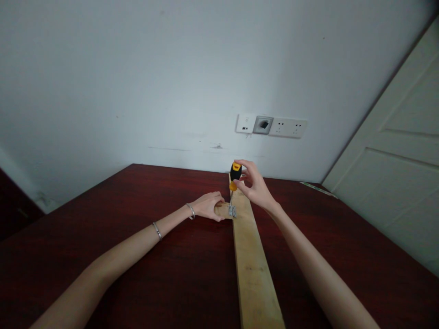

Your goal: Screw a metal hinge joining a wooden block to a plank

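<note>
A long wooden plank [255, 269] lies on the table, running from the near edge toward the wall. Against its left side sits a short wooden block [222, 210], gripped between the thumb and fingers of my left hand [208, 205]. A metal hinge [232, 211] spans the joint between block and plank. My right hand [254, 185] is closed round a black and yellow screwdriver [235, 172], held nearly upright. Its shaft points down to the hinge; whether the tip sits in a screw is too small to tell.
The dark red tabletop [164, 278] reaches back to a pale wall [171, 91]. Wall sockets [287, 128] are set in the wall behind. A white panelled door [404, 151] stands on the right, and a thin strip [318, 189] lies at the table's back right edge.
</note>
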`<state>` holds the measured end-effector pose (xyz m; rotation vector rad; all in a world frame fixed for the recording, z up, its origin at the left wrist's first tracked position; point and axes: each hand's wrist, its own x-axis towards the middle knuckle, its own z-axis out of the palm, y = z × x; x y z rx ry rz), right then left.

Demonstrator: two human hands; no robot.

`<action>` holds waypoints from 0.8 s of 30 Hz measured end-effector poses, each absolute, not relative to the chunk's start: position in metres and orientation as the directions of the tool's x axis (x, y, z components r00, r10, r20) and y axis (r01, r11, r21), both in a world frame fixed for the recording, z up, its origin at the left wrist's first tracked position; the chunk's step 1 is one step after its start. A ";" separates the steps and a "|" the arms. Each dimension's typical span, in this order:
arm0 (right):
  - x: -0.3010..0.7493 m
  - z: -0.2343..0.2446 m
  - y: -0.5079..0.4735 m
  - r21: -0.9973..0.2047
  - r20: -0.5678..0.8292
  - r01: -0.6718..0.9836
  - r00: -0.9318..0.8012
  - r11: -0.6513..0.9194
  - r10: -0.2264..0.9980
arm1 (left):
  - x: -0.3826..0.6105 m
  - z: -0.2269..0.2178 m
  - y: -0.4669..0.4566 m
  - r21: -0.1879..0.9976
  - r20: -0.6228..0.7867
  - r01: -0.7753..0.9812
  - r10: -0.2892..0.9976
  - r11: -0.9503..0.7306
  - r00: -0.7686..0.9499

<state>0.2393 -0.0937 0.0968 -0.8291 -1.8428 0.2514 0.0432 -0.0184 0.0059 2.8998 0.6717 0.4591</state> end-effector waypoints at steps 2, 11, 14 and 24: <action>0.240 0.097 -0.094 -0.536 0.721 0.409 -0.234 0.738 0.653 | 0.043 0.006 -0.019 0.190 0.266 0.407 0.446 -0.894 0.855; 0.237 0.097 -0.095 -0.560 0.720 0.452 -0.148 0.694 0.678 | 0.043 0.009 -0.021 0.188 0.266 0.409 0.447 -0.893 0.854; 0.238 0.099 -0.096 -0.587 0.684 0.417 -0.202 0.693 0.701 | 0.043 0.008 -0.020 0.190 0.261 0.405 0.444 -0.894 0.857; 0.239 0.091 -0.088 -0.556 0.738 0.445 -0.123 0.702 0.663 | 0.042 0.006 -0.019 0.203 0.271 0.398 0.442 -0.895 0.855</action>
